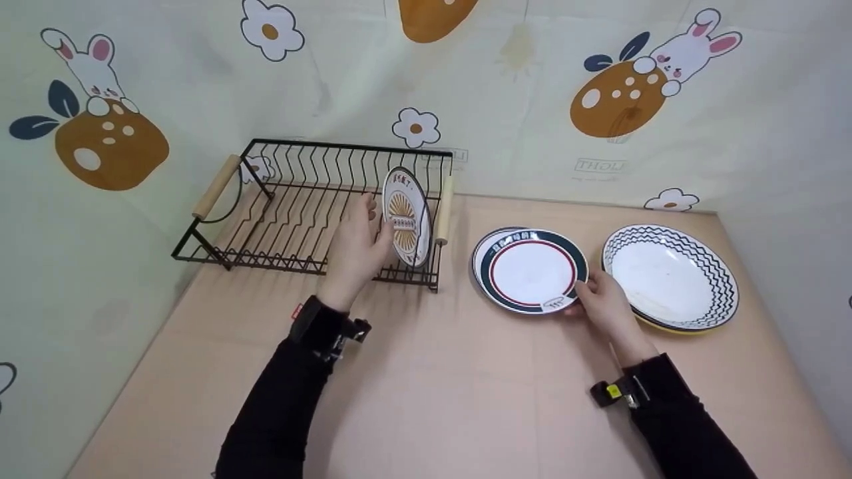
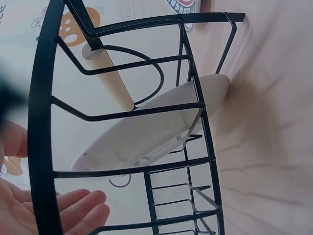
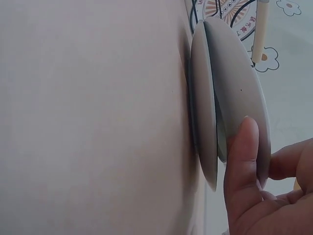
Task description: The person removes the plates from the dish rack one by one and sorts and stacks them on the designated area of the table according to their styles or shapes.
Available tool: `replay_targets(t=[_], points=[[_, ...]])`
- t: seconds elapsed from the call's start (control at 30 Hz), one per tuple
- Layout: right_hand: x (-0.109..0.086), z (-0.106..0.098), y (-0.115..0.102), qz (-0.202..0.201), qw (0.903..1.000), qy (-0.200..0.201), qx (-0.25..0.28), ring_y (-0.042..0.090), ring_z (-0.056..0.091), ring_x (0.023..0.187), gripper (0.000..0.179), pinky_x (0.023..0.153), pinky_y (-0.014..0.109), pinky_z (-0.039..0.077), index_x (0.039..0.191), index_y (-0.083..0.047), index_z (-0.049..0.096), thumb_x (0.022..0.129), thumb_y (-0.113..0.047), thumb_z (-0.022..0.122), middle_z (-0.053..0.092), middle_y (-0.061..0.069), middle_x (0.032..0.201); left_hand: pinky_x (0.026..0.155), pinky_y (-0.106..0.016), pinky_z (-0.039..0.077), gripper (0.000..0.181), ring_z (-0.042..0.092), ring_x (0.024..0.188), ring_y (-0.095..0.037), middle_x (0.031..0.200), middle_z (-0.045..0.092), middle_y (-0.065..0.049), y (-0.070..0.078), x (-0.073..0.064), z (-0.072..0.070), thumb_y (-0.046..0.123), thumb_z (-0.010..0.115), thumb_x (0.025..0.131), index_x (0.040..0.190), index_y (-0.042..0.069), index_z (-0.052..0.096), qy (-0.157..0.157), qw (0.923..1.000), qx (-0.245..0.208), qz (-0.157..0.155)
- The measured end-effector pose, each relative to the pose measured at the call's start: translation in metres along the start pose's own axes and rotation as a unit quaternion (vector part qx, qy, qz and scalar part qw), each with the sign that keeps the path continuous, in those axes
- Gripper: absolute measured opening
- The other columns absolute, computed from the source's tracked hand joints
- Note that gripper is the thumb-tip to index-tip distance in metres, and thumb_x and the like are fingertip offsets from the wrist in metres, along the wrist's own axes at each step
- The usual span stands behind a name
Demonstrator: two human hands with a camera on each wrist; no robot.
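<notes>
A white plate with an orange sunburst pattern point(image 1: 407, 219) stands on edge at the right end of a black wire dish rack point(image 1: 353, 147). My left hand point(image 1: 359, 249) is just left of this plate, its fingers loosely extended and gripping nothing. The left wrist view shows the plate's pale side point(image 2: 146, 129) behind the rack bars, with the left fingers point(image 2: 80, 210) apart from it. My right hand point(image 1: 609, 309) pinches the right rim of a white plate with a dark green and red border point(image 1: 532, 273). That plate is tilted up at this side, over another plate point(image 3: 201, 98).
To the right, a white oval dish with black wavy lines point(image 1: 669, 283) lies on top of something yellow-edged. The rack has wooden handles point(image 1: 216, 187) at both ends. A cartoon-patterned cloth point(image 1: 519, 100) hangs behind the table point(image 1: 452, 386).
</notes>
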State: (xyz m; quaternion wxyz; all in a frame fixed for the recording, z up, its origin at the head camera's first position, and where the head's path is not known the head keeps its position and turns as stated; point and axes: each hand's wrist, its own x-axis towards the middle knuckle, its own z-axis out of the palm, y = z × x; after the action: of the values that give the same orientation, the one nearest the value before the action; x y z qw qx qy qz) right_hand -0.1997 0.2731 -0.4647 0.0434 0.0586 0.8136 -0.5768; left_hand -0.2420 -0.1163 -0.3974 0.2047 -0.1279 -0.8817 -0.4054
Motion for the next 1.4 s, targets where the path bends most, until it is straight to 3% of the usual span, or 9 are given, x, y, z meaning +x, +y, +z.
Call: replay_targets(t=[0.23, 0.67, 0.97, 1.4], points=[[-0.003, 0.001, -0.002, 0.005, 0.9997, -0.007, 0.024, 0.011, 0.064, 0.057, 0.036, 0.061, 0.030, 0.060, 0.128, 0.021, 0.035, 0.103, -0.004, 0.042, 0.064, 0.011, 0.084, 0.098, -0.048, 0.049, 0.057, 0.058, 0.116, -0.039, 0.131, 0.055, -0.030, -0.001, 0.002, 0.001, 0.017, 0.060, 0.095, 0.141, -0.011, 0.039, -0.009, 0.9997, 0.014, -0.016], [-0.005, 0.000, 0.002, 0.004, 0.9998, -0.017, -0.009, 0.016, 0.067, 0.060, 0.035, 0.061, 0.033, 0.061, 0.126, 0.018, 0.037, 0.102, -0.007, 0.045, 0.065, 0.014, 0.085, 0.099, -0.047, 0.049, 0.061, 0.057, 0.118, -0.039, 0.133, 0.053, -0.031, -0.003, 0.004, 0.002, 0.017, 0.059, 0.095, 0.144, -0.011, 0.035, -0.018, 0.9993, 0.019, -0.026], [-0.006, 0.000, 0.002, -0.001, 0.9997, -0.009, -0.022, 0.015, 0.068, 0.064, 0.043, 0.063, 0.031, 0.061, 0.134, 0.020, 0.035, 0.102, -0.006, 0.047, 0.060, 0.015, 0.089, 0.099, -0.046, 0.049, 0.061, 0.057, 0.118, -0.038, 0.133, 0.053, -0.029, -0.002, 0.005, 0.003, 0.017, 0.060, 0.095, 0.144, -0.010, 0.035, -0.025, 0.9989, 0.014, -0.038], [-0.013, 0.000, -0.005, 0.000, 0.9969, -0.010, -0.078, 0.018, 0.070, 0.078, 0.059, 0.072, 0.027, 0.060, 0.143, 0.022, 0.021, 0.101, -0.009, 0.047, 0.057, 0.038, 0.117, 0.098, -0.048, 0.050, 0.059, 0.057, 0.116, -0.041, 0.130, 0.053, -0.032, -0.005, 0.004, 0.003, 0.014, 0.061, 0.095, 0.141, -0.013, 0.037, -0.028, 0.9993, -0.003, -0.025]])
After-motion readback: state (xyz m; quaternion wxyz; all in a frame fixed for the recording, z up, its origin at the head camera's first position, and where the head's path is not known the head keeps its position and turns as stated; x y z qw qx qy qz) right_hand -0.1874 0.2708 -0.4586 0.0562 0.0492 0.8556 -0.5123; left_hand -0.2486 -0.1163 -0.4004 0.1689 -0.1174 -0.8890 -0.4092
